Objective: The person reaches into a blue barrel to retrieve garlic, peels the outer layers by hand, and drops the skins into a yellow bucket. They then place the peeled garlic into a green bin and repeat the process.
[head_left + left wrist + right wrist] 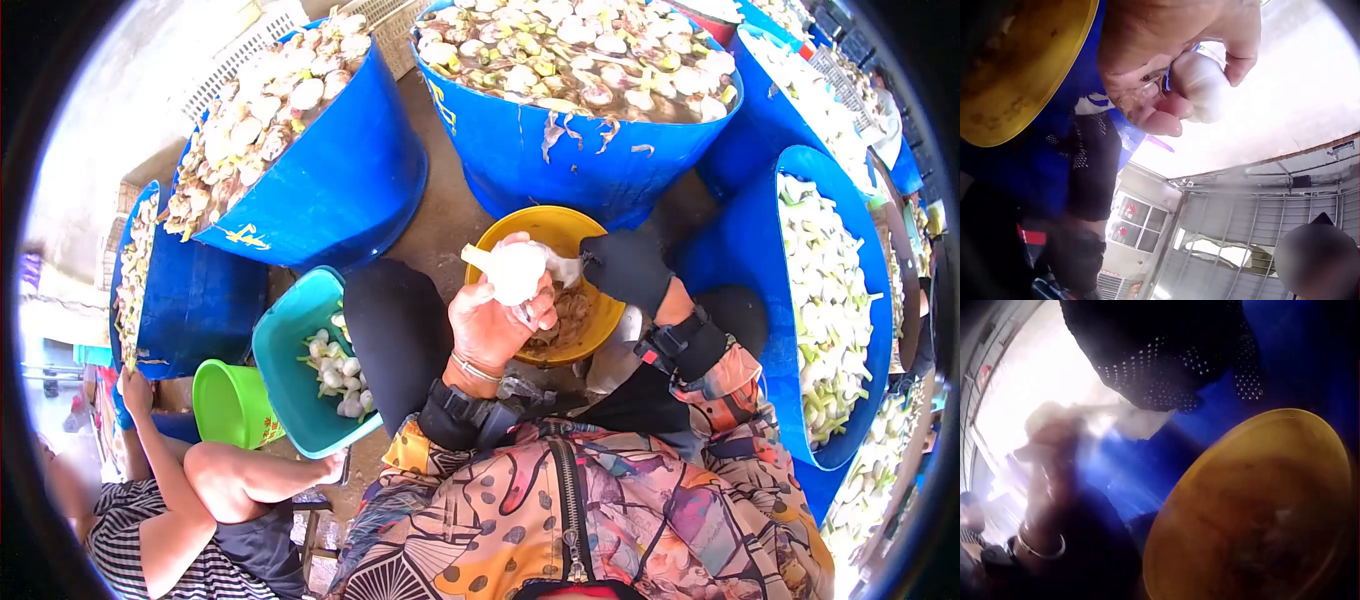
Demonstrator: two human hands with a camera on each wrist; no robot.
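Note:
My bare left hand (485, 328) grips a white garlic bulb (515, 274) whose short cut stem points left. In the left wrist view the fingers curl round the pale garlic. My right hand (630, 268), in a black glove with white dots, pinches a whitish strip of garlic skin (1147, 424). The strip stretches from the bulb to the gloved fingertips. Both hands are over a yellow bucket (550, 222), where brownish peelings (572, 312) lie.
A teal basin (270, 335) with peeled garlic bulbs stands left of my knee, beside a green bucket (228, 405). Large blue tubs (590, 150) heaped with garlic surround me; the right one (790, 300) holds white bulbs with stems. Another person (190, 500) sits at the lower left.

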